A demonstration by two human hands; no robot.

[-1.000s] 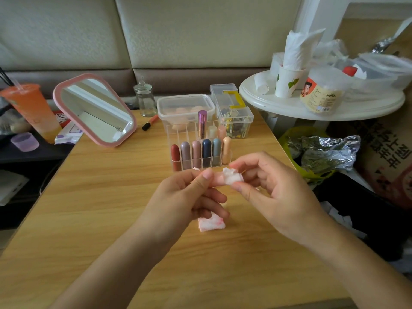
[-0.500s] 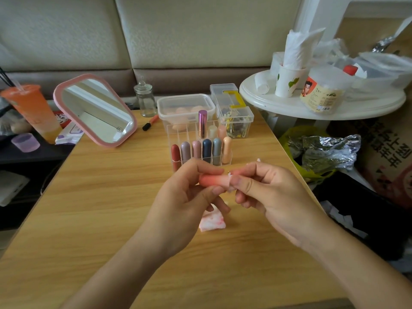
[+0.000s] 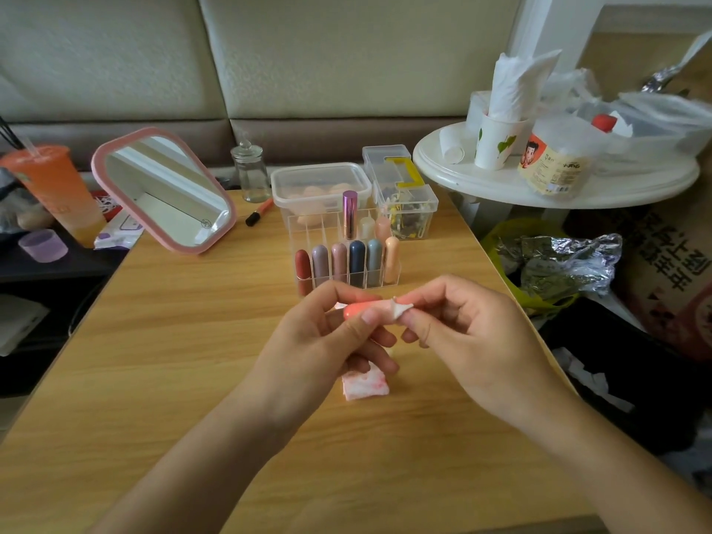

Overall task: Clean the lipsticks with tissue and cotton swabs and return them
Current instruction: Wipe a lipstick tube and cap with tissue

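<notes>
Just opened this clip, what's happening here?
A person at a wooden table is cleaning a lipstick. The left hand holds a coral lipstick sideways, and the right hand pinches a small white tissue against its end. A red-stained tissue lies on the table below the hands. Behind them, a clear organizer holds the other lipsticks upright.

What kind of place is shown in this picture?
Probably a living room at home, used for makeup: a padded sofa back stands behind the wooden table, which carries a pink mirror and a clear lipstick organizer.
</notes>
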